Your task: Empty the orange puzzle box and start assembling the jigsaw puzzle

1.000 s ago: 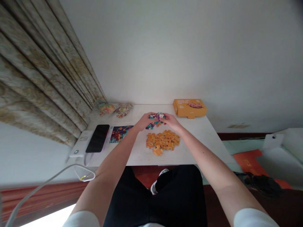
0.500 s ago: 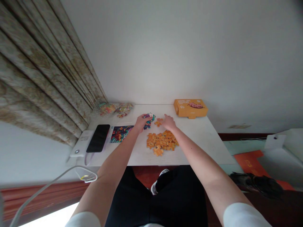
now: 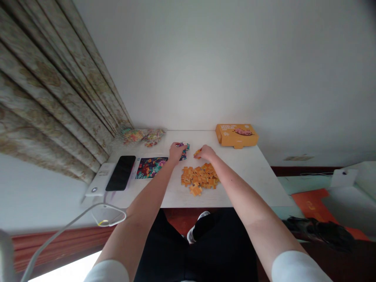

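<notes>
Now | left hand [image 3: 175,152] grips glossy joined pieces [image 3: 184,150] | right hand [image 3: 205,152] pinches orange knobbed piece [image 3: 197,153]

Evenly and softly lit with faint shadows, strongly bowed by a wide lens at the edges, slightly soft throughout, glare-free.

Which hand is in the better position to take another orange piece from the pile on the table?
Probably the right hand. It holds one orange piece just beyond the pile, while the left hand grips the colourful joined pieces further left.
</notes>
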Demonstrator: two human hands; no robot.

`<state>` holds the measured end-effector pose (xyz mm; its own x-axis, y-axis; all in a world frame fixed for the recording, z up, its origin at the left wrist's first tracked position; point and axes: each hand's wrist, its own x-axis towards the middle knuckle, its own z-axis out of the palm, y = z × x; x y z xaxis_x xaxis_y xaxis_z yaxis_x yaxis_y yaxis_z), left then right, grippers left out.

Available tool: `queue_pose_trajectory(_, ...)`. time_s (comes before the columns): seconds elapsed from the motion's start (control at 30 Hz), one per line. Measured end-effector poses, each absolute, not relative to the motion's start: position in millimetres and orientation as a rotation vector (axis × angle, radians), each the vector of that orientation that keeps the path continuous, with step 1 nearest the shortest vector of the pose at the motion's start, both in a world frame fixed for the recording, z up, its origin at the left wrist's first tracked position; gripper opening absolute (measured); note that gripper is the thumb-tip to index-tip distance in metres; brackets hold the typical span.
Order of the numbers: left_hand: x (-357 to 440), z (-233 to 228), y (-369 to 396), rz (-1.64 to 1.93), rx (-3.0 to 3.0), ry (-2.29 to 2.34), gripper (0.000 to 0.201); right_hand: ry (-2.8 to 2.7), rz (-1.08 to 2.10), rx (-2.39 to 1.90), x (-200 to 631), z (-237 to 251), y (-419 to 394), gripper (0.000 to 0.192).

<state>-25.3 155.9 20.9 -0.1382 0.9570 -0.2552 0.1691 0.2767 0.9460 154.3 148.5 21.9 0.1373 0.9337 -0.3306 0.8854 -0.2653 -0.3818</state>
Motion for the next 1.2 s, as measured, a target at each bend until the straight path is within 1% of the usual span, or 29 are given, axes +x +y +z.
queue_pose_trajectory(0.1, -19, 21, 157, 0.967, 1.101, 1.578, 0.034, -1.868, 0.743, -2.267, 156, 17, 145, 0.058)
queue_pose_trajectory(0.23, -8, 18, 159, 0.953, 1.155, 1.598, 0.03, -1.879, 0.696, -2.092, 159, 9, 135, 0.062)
queue_pose_trajectory(0.37, 7, 13, 164, 0.906, 1.276, 1.662, 0.03, -1.733, 0.826, -1.923, 179, 3, 129, 0.05)
queue_pose_trajectory(0.47, 27, 10, 170, 0.849, 1.387, 1.705, 0.033, -1.629, 0.657, -1.892, 202, 4, 130, 0.038)
queue_pose_trajectory(0.53, 43, 9, 173, 0.811, 1.44, 1.722, 0.034, -1.635, 0.504, -1.89, 214, 8, 131, 0.035)
queue_pose_trajectory(0.63, 65, 10, 176, 0.756, 1.538, 1.746, 0.033, -1.734, 0.392, -1.942, 223, 11, 127, 0.038)
queue_pose_trajectory(0.73, 76, 12, 179, 0.678, 1.71, 1.779, 0.031, -1.893, 0.377, -1.958, 223, 8, 120, 0.041)
queue_pose_trajectory(0.9, 68, 19, 182, 0.515, 2.043, 1.832, 0.037, -2.022, 0.368, -1.793, 228, -4, 109, 0.046)
queue_pose_trajectory(0.97, 61, 27, 178, 0.557, 2.077, 1.83, 0.043, -1.933, 0.374, -1.738, 234, -6, 104, 0.043)
queue_pose_trajectory(1.03, 54, 38, 165, 0.679, 2.071, 1.829, 0.047, -1.817, 0.363, -1.698, 240, -8, 92, 0.04)
queue_pose_trajectory(1.13, 38, 52, 126, 0.832, 2.064, 1.805, 0.041, -1.717, 0.322, -1.718, 240, -12, 60, 0.042)
queue_pose_trajectory(1.2, 23, 53, 89, 0.839, 2.061, 1.785, 0.038, -1.705, 0.329, -1.792, 233, -15, 32, 0.05)
